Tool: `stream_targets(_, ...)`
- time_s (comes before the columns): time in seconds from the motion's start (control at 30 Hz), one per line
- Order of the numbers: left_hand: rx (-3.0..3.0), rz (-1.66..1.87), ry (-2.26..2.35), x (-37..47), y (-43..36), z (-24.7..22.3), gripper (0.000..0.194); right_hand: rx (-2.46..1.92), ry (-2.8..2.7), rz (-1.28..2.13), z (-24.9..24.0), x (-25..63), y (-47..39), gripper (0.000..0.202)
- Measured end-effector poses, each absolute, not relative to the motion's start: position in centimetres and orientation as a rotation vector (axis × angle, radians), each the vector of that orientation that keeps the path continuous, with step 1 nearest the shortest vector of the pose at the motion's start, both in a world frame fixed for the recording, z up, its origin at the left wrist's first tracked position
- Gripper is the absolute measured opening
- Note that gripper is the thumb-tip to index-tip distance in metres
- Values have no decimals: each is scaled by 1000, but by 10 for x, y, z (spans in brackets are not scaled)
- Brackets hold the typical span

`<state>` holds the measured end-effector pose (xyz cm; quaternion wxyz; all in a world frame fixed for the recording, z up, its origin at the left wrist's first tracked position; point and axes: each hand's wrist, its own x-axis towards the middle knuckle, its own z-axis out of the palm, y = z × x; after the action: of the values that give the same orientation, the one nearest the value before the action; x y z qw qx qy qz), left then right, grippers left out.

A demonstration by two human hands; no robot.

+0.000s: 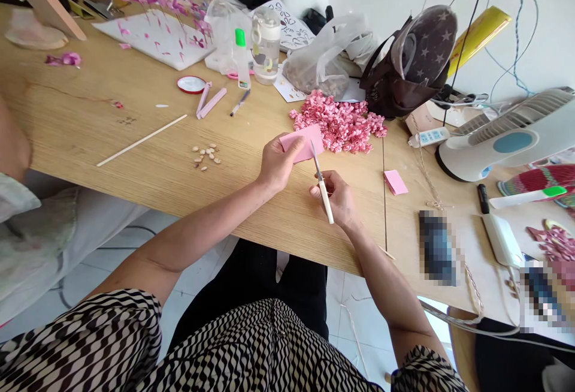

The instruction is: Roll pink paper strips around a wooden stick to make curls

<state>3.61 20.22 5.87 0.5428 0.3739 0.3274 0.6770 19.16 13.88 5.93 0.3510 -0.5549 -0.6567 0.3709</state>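
Between the thumb and fingers of my left hand [277, 165] is a pink rectangular sheet [308, 140], perhaps paper or foam. My right hand [338, 197] grips white-handled scissors [324, 193], whose blades point up at the sheet's lower right edge. Whether the blades are cutting into it, I cannot tell. Just behind the sheet lies a heap of small curled pink pieces [339, 121]. A smaller pink piece [396, 182] rests on the table to the right of my right hand.
Pale seed-like bits [207, 156] and a thin stick [141, 140] lie to the left. Behind stand a water bottle [266, 50], a green-capped glue bottle [242, 59] and a plastic bag [321, 65]. A white fan [503, 134] is at right. Another person's arm [13, 140] shows at left.
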Motion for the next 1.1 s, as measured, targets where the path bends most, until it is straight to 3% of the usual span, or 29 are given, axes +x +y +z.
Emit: stream_targets(1.1, 901, 1544, 757, 38, 198, 60, 44, -1453, -1672, 918, 58, 193, 139, 49)
